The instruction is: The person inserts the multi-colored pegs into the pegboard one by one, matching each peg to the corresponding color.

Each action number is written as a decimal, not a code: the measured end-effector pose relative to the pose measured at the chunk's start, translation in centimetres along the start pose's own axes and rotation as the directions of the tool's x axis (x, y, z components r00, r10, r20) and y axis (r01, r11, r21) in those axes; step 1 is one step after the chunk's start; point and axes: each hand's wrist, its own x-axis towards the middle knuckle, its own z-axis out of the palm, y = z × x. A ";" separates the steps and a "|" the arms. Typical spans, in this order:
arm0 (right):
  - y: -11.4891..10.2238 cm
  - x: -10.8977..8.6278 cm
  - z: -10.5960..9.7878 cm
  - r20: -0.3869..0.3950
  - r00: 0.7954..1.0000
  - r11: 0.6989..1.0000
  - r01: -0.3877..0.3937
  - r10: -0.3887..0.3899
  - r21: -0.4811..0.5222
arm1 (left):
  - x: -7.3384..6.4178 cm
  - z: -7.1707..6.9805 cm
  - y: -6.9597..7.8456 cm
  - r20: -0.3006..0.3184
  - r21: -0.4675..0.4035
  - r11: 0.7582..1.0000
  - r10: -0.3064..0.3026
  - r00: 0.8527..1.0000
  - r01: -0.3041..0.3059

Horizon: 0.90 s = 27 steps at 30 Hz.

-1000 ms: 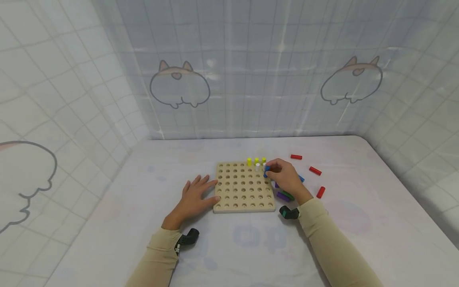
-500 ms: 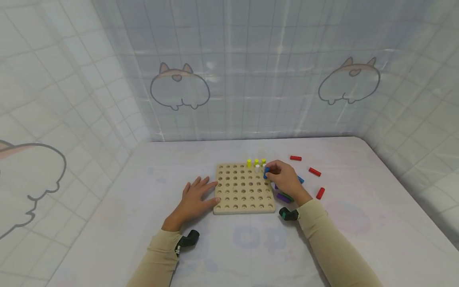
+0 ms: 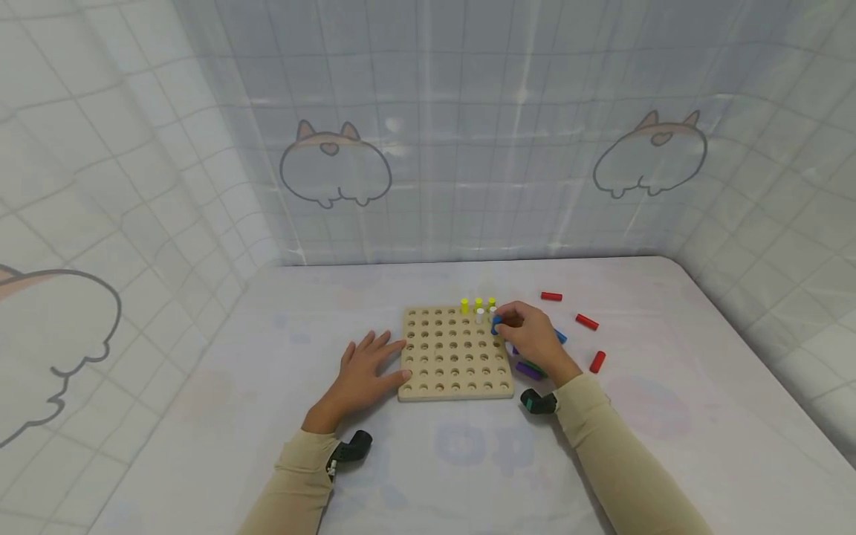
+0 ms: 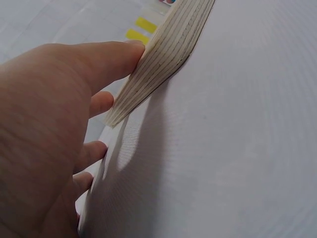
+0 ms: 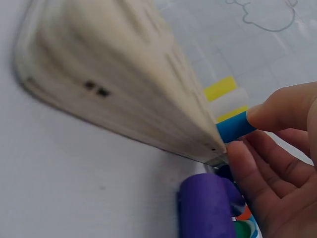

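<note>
A square wooden board (image 3: 446, 358) with rows of round holes lies on the table. My right hand (image 3: 531, 334) pinches an upright blue peg (image 3: 495, 325) at the board's right column, below the white pegs; in the right wrist view the blue peg (image 5: 235, 127) meets the board's face. My left hand (image 3: 364, 371) lies spread on the table, its thumb and index finger touching the board's left edge. In the left wrist view, the thumb of the left hand (image 4: 54, 94) presses the board's side (image 4: 153, 62). Yellow pegs (image 3: 464, 306) and white pegs (image 3: 479, 316) stand in the far right holes.
Red pegs (image 3: 586, 322) lie loose on the table to the right. A purple peg (image 3: 528, 371), a blue one (image 3: 560, 336) and a green one lie beside the board, partly under my right hand. A patterned curtain (image 3: 428, 148) hangs behind the table.
The blue peg in my right hand appears slightly lower against the board. My left hand keeps its place at the board's edge. The head view has shifted a little.
</note>
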 end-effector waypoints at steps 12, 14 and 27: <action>0.7 0.5 -4.1 0.034 0.994 0.989 -0.106 0.103 0.102 | 0.2 0.0 0.4 -0.013 -0.014 1.000 -0.004 1.000 0.004; 1.1 0.5 -5.1 0.027 0.992 0.986 -0.122 0.120 0.116 | 0.3 0.0 0.5 -0.007 -0.010 1.000 -0.007 1.000 0.007; 3.5 0.5 -9.1 -0.034 0.985 0.985 -0.172 0.171 -0.024 | 0.5 0.0 1.1 0.009 0.009 0.999 -0.033 0.999 0.033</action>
